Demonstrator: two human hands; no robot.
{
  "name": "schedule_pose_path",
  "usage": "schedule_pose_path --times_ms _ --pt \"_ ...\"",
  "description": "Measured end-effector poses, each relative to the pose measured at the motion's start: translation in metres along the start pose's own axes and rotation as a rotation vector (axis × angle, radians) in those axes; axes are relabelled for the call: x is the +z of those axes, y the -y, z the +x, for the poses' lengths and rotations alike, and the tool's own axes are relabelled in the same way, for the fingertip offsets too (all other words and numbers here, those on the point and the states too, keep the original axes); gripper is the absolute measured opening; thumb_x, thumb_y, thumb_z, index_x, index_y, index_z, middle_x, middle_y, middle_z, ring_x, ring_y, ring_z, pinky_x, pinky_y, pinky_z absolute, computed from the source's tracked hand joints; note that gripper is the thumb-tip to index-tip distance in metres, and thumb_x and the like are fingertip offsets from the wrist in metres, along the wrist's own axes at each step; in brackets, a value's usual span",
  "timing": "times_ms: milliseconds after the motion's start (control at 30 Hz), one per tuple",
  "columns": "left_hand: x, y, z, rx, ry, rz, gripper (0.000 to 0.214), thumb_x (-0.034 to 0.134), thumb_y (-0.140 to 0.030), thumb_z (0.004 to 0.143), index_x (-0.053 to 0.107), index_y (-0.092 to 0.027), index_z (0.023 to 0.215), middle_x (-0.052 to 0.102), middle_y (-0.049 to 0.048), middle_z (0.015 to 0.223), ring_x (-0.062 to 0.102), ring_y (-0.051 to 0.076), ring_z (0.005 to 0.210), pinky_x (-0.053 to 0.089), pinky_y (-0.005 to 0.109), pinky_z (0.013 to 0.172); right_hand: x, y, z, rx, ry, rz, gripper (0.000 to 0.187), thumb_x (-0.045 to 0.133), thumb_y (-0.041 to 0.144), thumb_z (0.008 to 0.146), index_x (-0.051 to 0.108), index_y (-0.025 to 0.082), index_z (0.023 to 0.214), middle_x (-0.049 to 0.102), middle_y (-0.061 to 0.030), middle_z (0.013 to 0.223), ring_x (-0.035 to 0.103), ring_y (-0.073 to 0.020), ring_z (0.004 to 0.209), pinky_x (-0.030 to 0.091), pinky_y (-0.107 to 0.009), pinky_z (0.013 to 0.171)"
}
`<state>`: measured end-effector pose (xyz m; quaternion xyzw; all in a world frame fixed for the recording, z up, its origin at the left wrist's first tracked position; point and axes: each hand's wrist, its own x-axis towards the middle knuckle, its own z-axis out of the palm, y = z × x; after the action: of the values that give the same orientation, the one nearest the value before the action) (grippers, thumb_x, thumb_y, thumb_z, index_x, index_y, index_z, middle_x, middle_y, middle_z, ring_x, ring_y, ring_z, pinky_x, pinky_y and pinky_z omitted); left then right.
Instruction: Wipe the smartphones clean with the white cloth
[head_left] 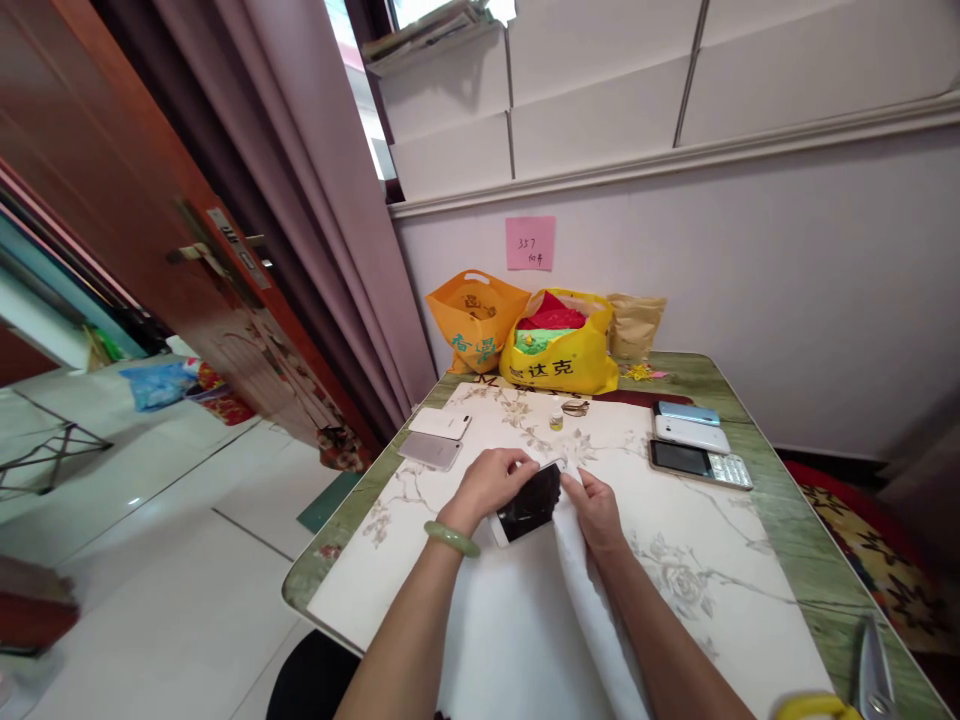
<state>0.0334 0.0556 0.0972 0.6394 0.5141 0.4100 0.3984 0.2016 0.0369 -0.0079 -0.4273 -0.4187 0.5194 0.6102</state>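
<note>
Left hand [491, 487] grasps phone [529, 503] by its left side; right hand [598, 508] pinches white cloth [574, 560] at its right edge | step, seemingly: cloth against phone; next move calls for steady left hold | phone: between hands, over patterned sheet [739, 560] | room: rightward, bounded by three handsets [691, 433], scissors [874, 672] near corner
</note>
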Motion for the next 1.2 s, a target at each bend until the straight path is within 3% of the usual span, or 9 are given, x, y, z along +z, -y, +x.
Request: schedule_pose_path --times_ms 67,167,267,400,500,600,767,967,1200 --pt "0.005 0.002 -0.006 -0.059 0.159 -0.023 0.029 0.07 -0.041 0.068 0.06 -0.02 0.051 0.051 -0.0027 0.048 0.043 0.013 0.049 0.034 0.024 0.05 -0.001 -0.002 0.0 0.022 -0.013 0.001 0.042 0.069 0.051 0.072 0.072 0.015 0.094 0.07 -0.0025 0.076 0.061 -0.0202 0.074 0.048 -0.031 0.07" --pt "0.018 0.011 -0.019 -0.105 0.241 -0.105 0.027 0.063 -0.045 0.075 0.066 -0.019 0.07 0.055 -0.0028 0.055 0.045 0.012 0.051 0.035 0.023 0.051 -0.001 -0.001 0.001 0.094 -0.064 0.036 0.045 0.07 0.054 0.07 0.071 0.013 0.089 0.068 -0.0025 0.07 0.058 -0.0184 0.064 0.047 -0.029 0.062" --pt "0.034 0.021 -0.031 -0.093 0.144 -0.221 0.028 0.063 -0.044 0.077 0.069 -0.02 0.089 0.062 -0.0002 0.066 0.054 0.015 0.061 0.042 0.025 0.059 0.001 0.004 0.001 0.127 -0.128 0.028 0.047 0.072 0.057 0.066 0.07 0.014 0.085 0.067 -0.0023 0.068 0.056 -0.0171 0.06 0.045 -0.028 0.059" --pt "0.05 0.032 -0.039 -0.155 0.041 -0.385 0.028 0.066 -0.045 0.075 0.07 -0.018 0.083 0.067 0.0059 0.075 0.061 0.021 0.073 0.048 0.033 0.072 0.004 0.01 -0.001 0.165 -0.162 0.005 0.047 0.071 0.062 0.064 0.066 0.017 0.076 0.061 0.0012 0.057 0.05 -0.0151 0.052 0.042 -0.027 0.053" --pt "0.056 0.037 -0.043 -0.222 -0.098 -0.451 0.029 0.072 -0.039 0.071 0.071 -0.019 0.093 0.07 0.0094 0.087 0.064 0.024 0.087 0.048 0.038 0.084 0.007 0.01 -0.004 0.148 -0.121 0.048 0.045 0.068 0.064 0.068 0.062 0.019 0.071 0.057 0.0033 0.053 0.048 -0.0141 0.051 0.04 -0.027 0.051" --pt "0.059 0.038 -0.044 -0.128 -0.191 -0.435 0.034 0.066 -0.038 0.077 0.069 -0.019 0.105 0.07 0.0109 0.099 0.062 0.025 0.098 0.045 0.04 0.093 0.012 0.008 -0.007 0.103 -0.058 0.083 0.043 0.063 0.063 0.074 0.061 0.02 0.074 0.057 0.0027 0.057 0.048 -0.0143 0.054 0.04 -0.026 0.053" --pt "0.065 0.045 -0.039 -0.043 -0.276 -0.341 0.031 0.054 -0.039 0.086 0.067 -0.017 0.105 0.069 0.009 0.098 0.062 0.022 0.093 0.046 0.036 0.089 0.016 0.005 -0.009 0.023 -0.054 -0.074 0.043 0.059 0.059 0.079 0.065 0.019 0.091 0.061 0.0012 0.067 0.051 -0.0161 0.063 0.042 -0.026 0.06" --pt "0.074 0.069 -0.035 -0.093 -0.445 -0.394 0.033 0.055 -0.048 0.084 0.062 -0.016 0.078 0.061 0.0018 0.073 0.055 0.016 0.071 0.046 0.029 0.071 0.012 0.004 -0.011 -0.049 -0.061 -0.35 0.038 0.06 0.056 0.079 0.066 0.018 0.076 0.057 0.0028 0.063 0.047 -0.0142 0.063 0.038 -0.024 0.061" --pt "0.074 0.089 -0.024 -0.197 -0.743 -0.49 0.033 0.053 -0.049 0.085 0.06 -0.018 0.082 0.061 0.0008 0.079 0.056 0.015 0.076 0.046 0.029 0.076 0.017 0.002 -0.012 -0.143 0.065 -0.542 0.035 0.063 0.049 0.078 0.055 0.02 0.06 0.048 0.0047 0.056 0.041 -0.0123 0.057 0.033 -0.023 0.057"
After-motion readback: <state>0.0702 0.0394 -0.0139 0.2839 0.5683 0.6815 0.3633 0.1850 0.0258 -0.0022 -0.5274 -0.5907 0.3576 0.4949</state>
